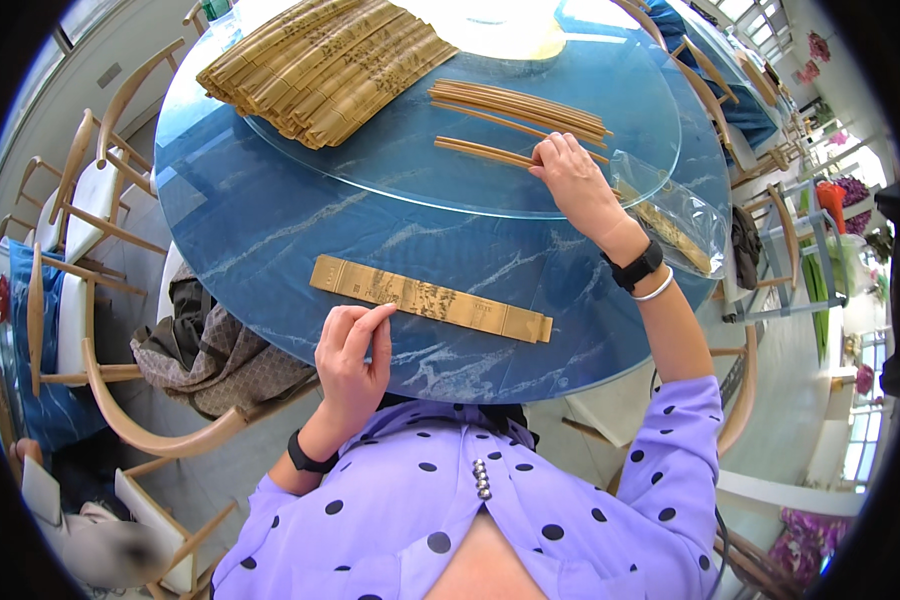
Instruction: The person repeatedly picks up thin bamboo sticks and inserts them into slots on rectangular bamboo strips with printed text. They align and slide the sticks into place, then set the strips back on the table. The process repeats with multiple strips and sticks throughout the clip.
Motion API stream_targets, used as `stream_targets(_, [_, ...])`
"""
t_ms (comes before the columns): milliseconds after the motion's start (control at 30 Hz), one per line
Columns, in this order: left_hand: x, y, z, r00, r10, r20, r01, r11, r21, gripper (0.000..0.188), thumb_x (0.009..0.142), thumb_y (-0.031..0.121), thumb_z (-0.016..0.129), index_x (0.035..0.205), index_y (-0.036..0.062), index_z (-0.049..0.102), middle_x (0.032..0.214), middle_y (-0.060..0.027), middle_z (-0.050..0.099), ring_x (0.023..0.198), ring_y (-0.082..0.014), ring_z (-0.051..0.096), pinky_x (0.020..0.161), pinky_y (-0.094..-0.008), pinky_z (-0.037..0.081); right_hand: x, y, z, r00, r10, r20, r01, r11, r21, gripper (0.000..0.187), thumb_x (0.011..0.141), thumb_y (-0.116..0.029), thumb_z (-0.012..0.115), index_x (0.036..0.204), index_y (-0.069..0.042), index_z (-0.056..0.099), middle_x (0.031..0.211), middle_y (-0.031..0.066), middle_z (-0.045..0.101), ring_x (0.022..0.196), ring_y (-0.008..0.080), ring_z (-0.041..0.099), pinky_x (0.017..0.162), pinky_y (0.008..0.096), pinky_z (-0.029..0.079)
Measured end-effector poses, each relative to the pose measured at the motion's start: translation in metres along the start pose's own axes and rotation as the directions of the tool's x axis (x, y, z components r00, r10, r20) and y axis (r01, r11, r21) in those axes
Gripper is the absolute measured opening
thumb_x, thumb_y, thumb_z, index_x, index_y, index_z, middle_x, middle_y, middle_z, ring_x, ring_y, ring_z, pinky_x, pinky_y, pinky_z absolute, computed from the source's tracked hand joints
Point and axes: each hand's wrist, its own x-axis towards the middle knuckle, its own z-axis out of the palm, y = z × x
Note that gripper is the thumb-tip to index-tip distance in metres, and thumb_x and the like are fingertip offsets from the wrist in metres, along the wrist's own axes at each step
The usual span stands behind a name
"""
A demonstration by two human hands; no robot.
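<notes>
A flat gold paper chopstick sleeve (450,308) with dark printed decoration lies at a slant on the blue table in front of me. My left hand (355,345) is closed, thumb and fingertips pinching at the sleeve's near edge. Over the glass turntable, my right hand (575,180) has its fingers closed on a pair of wooden chopsticks (480,150). Just beyond it lies a row of several more chopsticks (520,105). At the far left a big stack of gold sleeves (320,65) is fanned across the turntable.
The round glass turntable (390,180) stands on the blue marbled tabletop (270,240). A clear plastic bag (680,225) with thin contents lies at the right edge. Wooden chairs (160,430) surround the table; a patterned brown cloth or bag (220,355) rests on one at the left.
</notes>
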Motion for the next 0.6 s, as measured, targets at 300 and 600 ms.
stream_targets(300, [0.005,0.016,0.004,0.956,-0.263,0.128,0.293,0.873,-0.390,0.034,0.105,0.019,0.058,0.134,0.0013,0.058,0.096,-0.0031,0.058,0.073,-0.0082,0.047,0.064,-0.0246,0.040,-0.040,-0.094,-0.085,0.993,-0.028,-0.111,0.054,0.969,0.240,0.019,0.095,-0.012,0.067,0.096,-0.005,0.049,0.085,0.0086,0.057,0.083,0.0262,0.062,0.075,0.0369,0.052])
stream_targets(600, [0.002,0.009,-0.012,0.875,-0.461,0.144,0.427,0.598,-0.678,0.032,0.112,0.031,0.048,0.097,0.0054,0.060,0.078,0.0017,0.055,0.059,-0.0004,0.035,0.051,-0.0174,0.022,-0.077,-0.157,-0.093,0.986,-0.063,-0.157,0.100,0.965,0.243,0.015,0.092,-0.017,0.066,0.095,-0.005,0.057,0.078,0.0043,0.054,0.073,0.0184,0.063,0.062,0.0311,0.051])
